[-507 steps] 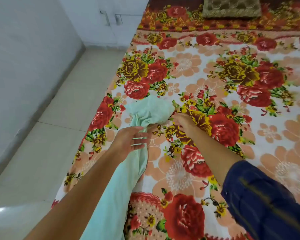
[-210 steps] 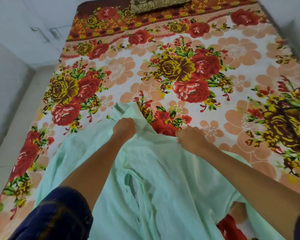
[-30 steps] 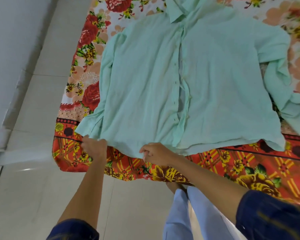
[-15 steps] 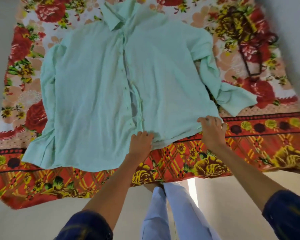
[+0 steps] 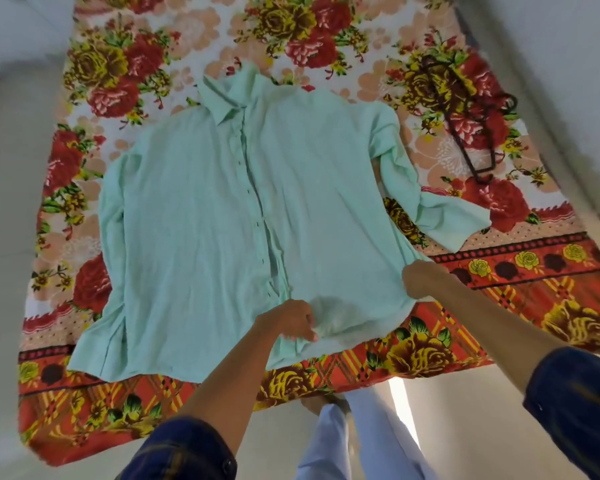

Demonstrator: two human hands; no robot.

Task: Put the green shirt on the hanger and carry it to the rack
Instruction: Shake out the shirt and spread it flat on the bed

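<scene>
Pale mint cloth, thin and faintly crinkled: the green shirt (image 5: 222,220) lies front-up on the bed (image 5: 499,282), collar away from me, hem at the near edge. My left hand (image 5: 288,322) pinches the hem near the button placket; my right hand (image 5: 421,278) grips the hem's right corner. A dark thin-framed hanger (image 5: 465,116) lies towards the bed's far right corner, blurring into the floral bedsheet.
</scene>
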